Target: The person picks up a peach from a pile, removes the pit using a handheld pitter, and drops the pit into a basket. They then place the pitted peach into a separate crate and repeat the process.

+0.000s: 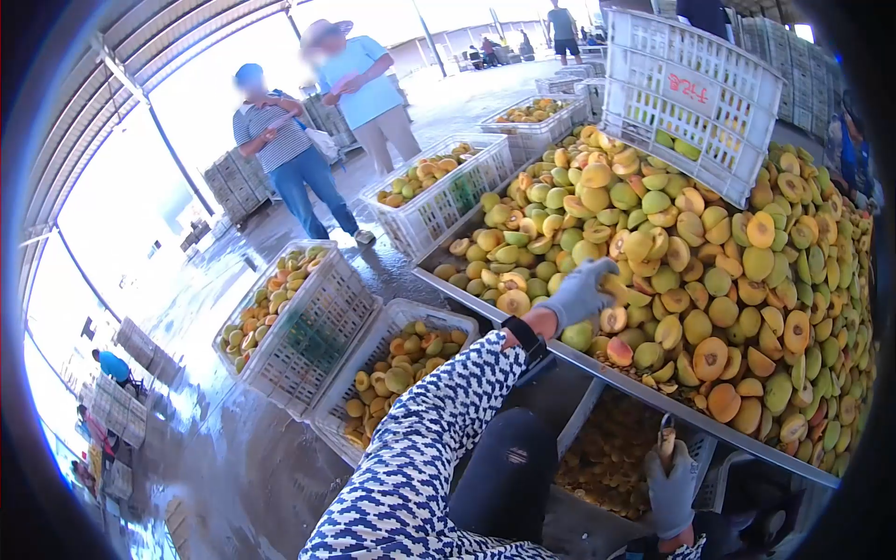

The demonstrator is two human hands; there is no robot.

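Note:
A large heap of halved yellow-green peaches (695, 271) covers a metal-edged table (691, 406). My left hand (581, 297), in a grey glove, reaches over the table's edge into the heap, fingers curled on a peach half (614, 287). Low at the right, below the edge, my gloved right hand (672, 490) is closed round a short tool (666, 441) with a light-brown handle; its dark tip points up. Beside that hand, under the table, sits a crate (577, 415) with brown pieces in it, partly in shadow.
White crates of peaches stand left of the table: a near one (457, 322), a stacked one (317, 327) and one farther back (485, 168). A tilted white crate (691, 98) rests on the heap. Two people (289, 159) stand beyond on the wet floor (215, 448).

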